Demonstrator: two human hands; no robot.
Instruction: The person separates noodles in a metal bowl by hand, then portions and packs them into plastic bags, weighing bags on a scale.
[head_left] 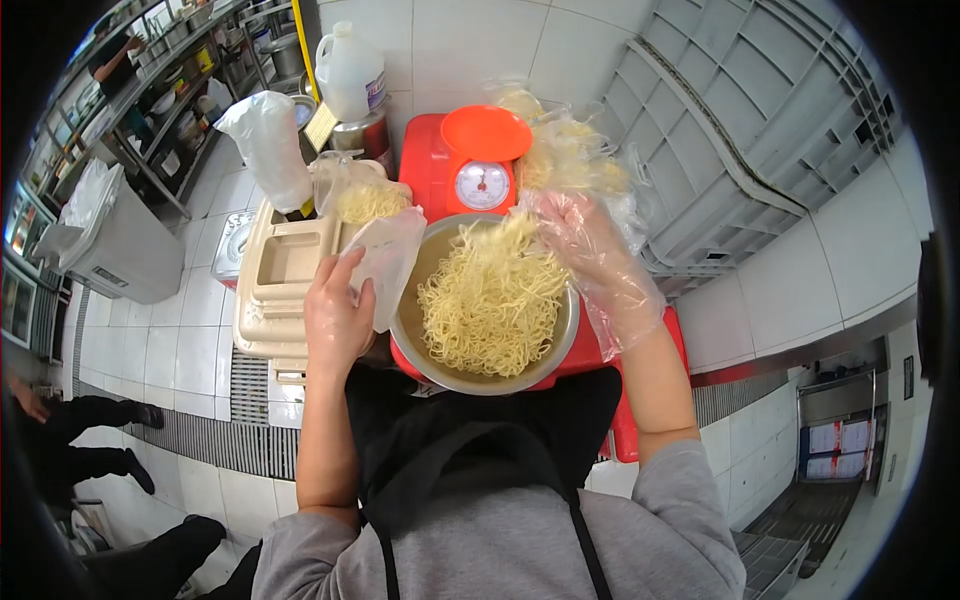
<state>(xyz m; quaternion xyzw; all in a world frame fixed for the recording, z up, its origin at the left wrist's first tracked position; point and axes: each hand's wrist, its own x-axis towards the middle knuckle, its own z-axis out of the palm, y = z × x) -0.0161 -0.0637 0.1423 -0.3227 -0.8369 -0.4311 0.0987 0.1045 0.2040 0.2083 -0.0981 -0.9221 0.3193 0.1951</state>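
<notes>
A large metal bowl [408, 345] full of yellow noodles [492, 310] sits in front of me. My right hand [580, 240], in a clear plastic glove, is closed on a clump of noodles lifted at the bowl's right rim. On the other side, my bare left hand [338, 310] pinches a clear plastic bag [388, 265] beside the bowl's left edge. Whether anything is inside that bag cannot be made out. Behind the bowl stands a kitchen scale [483, 186] with an orange pan [487, 133].
Bagged noodles [570, 150] are piled right of the scale, and another bag of noodles [368, 203] lies on a beige container [285, 300] at left. A plastic jug [350, 75] stands behind. Grey crates [720, 130] lean at right. Another person's legs [85, 440] show at lower left.
</notes>
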